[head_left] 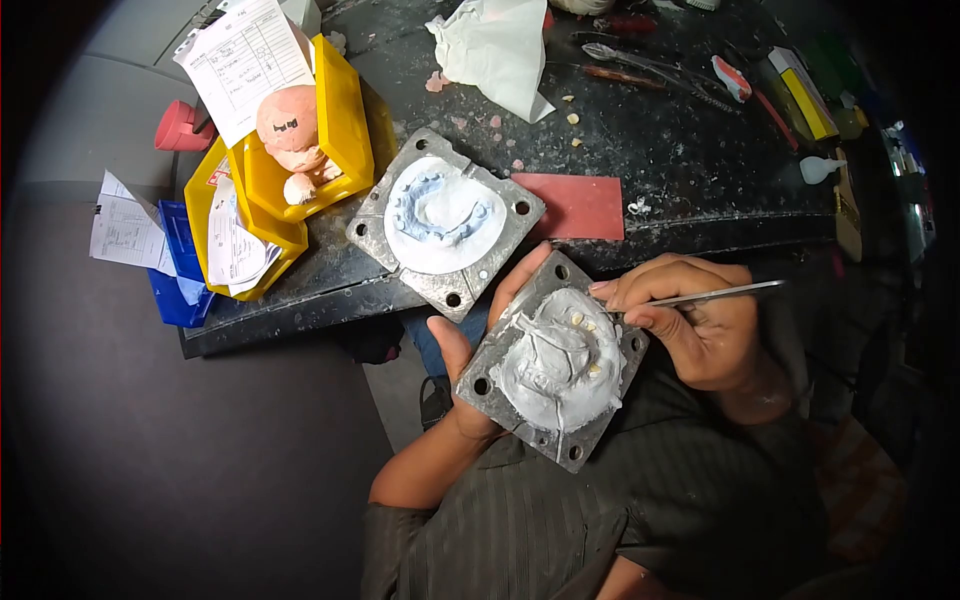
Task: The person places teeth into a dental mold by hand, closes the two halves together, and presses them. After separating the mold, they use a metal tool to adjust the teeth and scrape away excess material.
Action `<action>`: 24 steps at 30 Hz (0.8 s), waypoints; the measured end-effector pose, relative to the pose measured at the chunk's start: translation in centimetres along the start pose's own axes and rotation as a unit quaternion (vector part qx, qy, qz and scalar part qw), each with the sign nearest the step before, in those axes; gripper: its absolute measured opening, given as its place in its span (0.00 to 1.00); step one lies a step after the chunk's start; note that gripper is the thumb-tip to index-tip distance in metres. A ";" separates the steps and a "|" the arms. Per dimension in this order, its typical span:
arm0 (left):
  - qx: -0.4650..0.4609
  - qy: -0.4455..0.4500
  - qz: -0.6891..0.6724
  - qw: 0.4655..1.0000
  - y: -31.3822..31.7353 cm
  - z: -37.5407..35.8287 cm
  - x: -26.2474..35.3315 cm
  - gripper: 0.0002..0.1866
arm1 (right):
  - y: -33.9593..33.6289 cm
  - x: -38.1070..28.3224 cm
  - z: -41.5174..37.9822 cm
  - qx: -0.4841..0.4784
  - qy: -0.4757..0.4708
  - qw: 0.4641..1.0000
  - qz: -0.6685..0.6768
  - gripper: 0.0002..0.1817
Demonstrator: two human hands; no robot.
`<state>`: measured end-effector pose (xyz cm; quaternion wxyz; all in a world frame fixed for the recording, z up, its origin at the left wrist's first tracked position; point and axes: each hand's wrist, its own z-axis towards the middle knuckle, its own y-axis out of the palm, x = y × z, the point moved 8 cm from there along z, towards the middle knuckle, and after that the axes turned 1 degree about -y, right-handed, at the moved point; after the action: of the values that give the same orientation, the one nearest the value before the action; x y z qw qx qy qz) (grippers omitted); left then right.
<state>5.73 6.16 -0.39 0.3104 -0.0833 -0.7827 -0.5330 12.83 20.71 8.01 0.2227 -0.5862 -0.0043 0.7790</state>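
Note:
My left hand (463,372) supports a square metal dental flask half (482,386) from its left side and underneath, thumb along the edge. White plaster (545,365) with a raised, grooved mound fills this half, and a few yellowish teeth (594,369) show in it. My right hand (700,320) grips a slim metal dental carver (715,295) like a pen. Its tip is at the plaster's upper right rim, partly hidden by my fingers. Just beyond, on the bench, lies another flask half (375,230) with white plaster and a bluish arch of tooth impressions (440,232).
A pink wax sheet (580,207) lies beside the far flask half. Yellow bins (345,120) with papers and pink plaster casts stand at left, near a blue bin (180,262). White paper (495,50), pliers-like tools (650,65) and scraps lie along the back of the dark bench (690,150).

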 end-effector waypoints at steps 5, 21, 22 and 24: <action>-0.019 -0.001 -0.014 1.000 -0.2 -0.1 -0.2 0.66 | 0.4 -0.2 0.2 -0.015 -0.008 1.000 -0.019 0.09; 0.032 -0.004 0.006 0.999 -0.8 0.0 -0.6 0.56 | 1.3 -0.5 -0.1 -0.013 -0.031 0.996 -0.088 0.06; 0.034 -0.004 0.010 0.999 -0.8 0.0 -0.5 0.53 | 1.2 -0.4 -0.2 -0.008 -0.030 0.995 -0.090 0.05; 0.036 -0.007 0.015 0.999 -0.8 0.0 -0.6 0.50 | 1.3 -0.4 -0.3 -0.002 -0.032 0.995 -0.093 0.05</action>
<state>5.86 5.92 -1.35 0.3158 -0.0869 -0.8021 -0.4993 12.77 19.27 7.95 0.2927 -0.5581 -0.0673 0.7735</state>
